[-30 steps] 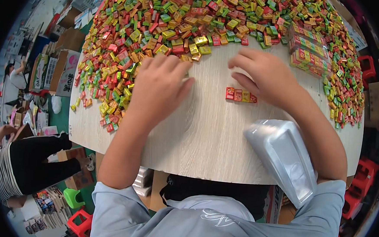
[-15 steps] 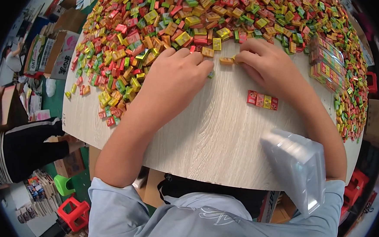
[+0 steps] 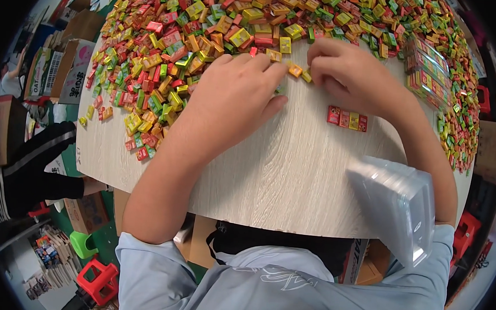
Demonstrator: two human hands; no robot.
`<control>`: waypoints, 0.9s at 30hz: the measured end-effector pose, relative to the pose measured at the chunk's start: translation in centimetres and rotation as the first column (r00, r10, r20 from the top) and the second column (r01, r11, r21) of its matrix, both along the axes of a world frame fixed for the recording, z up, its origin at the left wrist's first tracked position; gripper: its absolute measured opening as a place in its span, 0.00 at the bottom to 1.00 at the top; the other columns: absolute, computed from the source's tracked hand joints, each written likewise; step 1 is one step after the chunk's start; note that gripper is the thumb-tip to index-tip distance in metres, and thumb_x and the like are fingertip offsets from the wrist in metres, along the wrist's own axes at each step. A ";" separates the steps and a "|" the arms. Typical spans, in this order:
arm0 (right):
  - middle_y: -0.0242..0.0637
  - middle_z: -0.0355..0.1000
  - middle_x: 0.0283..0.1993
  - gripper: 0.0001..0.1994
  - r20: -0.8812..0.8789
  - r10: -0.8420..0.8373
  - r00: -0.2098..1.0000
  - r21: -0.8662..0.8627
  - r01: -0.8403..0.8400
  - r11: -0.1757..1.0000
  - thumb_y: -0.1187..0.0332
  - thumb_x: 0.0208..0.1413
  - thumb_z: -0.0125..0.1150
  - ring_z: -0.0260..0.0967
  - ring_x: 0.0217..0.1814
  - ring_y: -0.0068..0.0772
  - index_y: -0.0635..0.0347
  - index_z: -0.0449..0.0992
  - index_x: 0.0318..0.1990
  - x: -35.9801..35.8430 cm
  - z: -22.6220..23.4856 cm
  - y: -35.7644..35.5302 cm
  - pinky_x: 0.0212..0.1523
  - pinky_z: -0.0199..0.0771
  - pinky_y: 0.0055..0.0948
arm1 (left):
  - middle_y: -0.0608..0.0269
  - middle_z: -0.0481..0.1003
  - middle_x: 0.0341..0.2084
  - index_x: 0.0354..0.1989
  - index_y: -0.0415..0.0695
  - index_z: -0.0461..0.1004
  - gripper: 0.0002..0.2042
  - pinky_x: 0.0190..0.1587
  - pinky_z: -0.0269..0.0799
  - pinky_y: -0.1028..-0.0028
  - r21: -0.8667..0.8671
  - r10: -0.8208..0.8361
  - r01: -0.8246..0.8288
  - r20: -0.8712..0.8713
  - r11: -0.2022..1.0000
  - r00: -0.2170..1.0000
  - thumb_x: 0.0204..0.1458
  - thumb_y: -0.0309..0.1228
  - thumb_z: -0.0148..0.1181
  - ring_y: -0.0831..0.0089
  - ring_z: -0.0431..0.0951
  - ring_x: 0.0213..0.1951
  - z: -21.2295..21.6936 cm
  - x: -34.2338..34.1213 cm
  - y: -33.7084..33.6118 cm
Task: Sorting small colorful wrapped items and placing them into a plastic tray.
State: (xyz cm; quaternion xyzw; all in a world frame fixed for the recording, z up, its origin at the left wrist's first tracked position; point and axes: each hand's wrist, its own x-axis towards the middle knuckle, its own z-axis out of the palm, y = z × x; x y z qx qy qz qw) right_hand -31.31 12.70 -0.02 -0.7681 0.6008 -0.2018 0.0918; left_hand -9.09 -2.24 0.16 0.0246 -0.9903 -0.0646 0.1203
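My left hand (image 3: 237,92) rests at the near edge of a heap of small candy packs (image 3: 210,25), its fingers bent down over them and its thumb stretched apart. A green pack (image 3: 280,89) shows between that thumb and forefinger. My right hand (image 3: 352,73) is closed, with its fingers curled inward and the tips partly hidden; what they hold, if anything, is not visible. Just left of these fingers lie an orange pack (image 3: 294,70) and a yellow pack (image 3: 306,76). Below my right hand stands a short row of red and yellow packs (image 3: 347,119).
Nested clear plastic boxes (image 3: 395,201) lean at the table's (image 3: 257,195) near right edge, beside my right forearm. Filled clear boxes (image 3: 428,75) stand at the right. Red stools (image 3: 98,279), cartons (image 3: 74,76) and another person's dark-trousered legs (image 3: 43,154) are at the left.
My left thumb has come out from under the hand. The fingers of my right hand have curled in, and the orange pack beside them has turned. The other person's legs have shifted.
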 end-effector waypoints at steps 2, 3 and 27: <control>0.40 0.72 0.43 0.09 -0.062 -0.098 0.993 0.014 0.099 0.995 0.77 0.50 0.63 0.74 0.43 0.48 0.60 0.74 0.39 0.4 0.5 0.1 0.43 0.75 0.42 | 0.59 0.78 0.39 0.59 0.46 0.75 0.21 0.49 0.73 0.60 0.010 0.012 -0.012 -0.030 1.000 0.999 0.58 0.39 0.67 0.59 0.80 0.45 -0.1 -0.1 0.2; 0.40 0.72 0.43 0.09 -0.066 -0.103 0.993 0.025 0.105 0.994 0.77 0.50 0.63 0.74 0.43 0.48 0.60 0.74 0.39 0.7 0.5 0.2 0.43 0.75 0.42 | 0.58 0.78 0.39 0.60 0.47 0.75 0.22 0.49 0.73 0.60 -0.003 0.037 -0.037 -0.027 0.999 0.999 0.58 0.39 0.67 0.59 0.80 0.45 -0.3 -0.3 0.3; 0.42 0.71 0.49 0.14 0.088 -0.067 0.994 0.066 0.062 0.996 0.71 0.59 0.69 0.74 0.51 0.48 0.61 0.77 0.52 0.9 -0.7 0.4 0.50 0.76 0.41 | 0.52 0.75 0.43 0.55 0.41 0.74 0.18 0.51 0.75 0.56 0.152 -0.078 0.078 -0.004 0.985 0.997 0.57 0.26 0.66 0.51 0.78 0.48 -0.9 -1.4 2.1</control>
